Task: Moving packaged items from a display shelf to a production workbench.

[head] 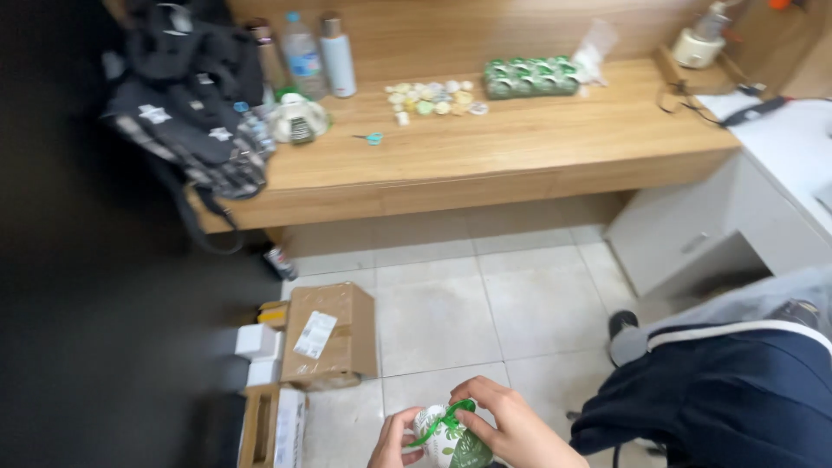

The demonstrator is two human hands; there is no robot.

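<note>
Low in our view we hold a small white pouch (451, 444) with green leaf print between both hands: our left hand (394, 442) cups its side, fingers curled on it, while our right hand (511, 425) pinches its green ribbon (444, 420). Beyond lie a cardboard box (331, 334) and a wooden bench (520, 147)

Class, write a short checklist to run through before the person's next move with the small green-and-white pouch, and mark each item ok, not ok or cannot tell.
1. Both hands on the green-and-white pouch: ok; left hand and right hand grip it.
2. Green ribbon pinched by the right hand's fingers: ok.
3. Ribbon knotted: cannot tell.
4. Pouch fully in view: not ok; the frame edge cuts it off.
5. Cardboard box apart from the hands: ok.
</note>
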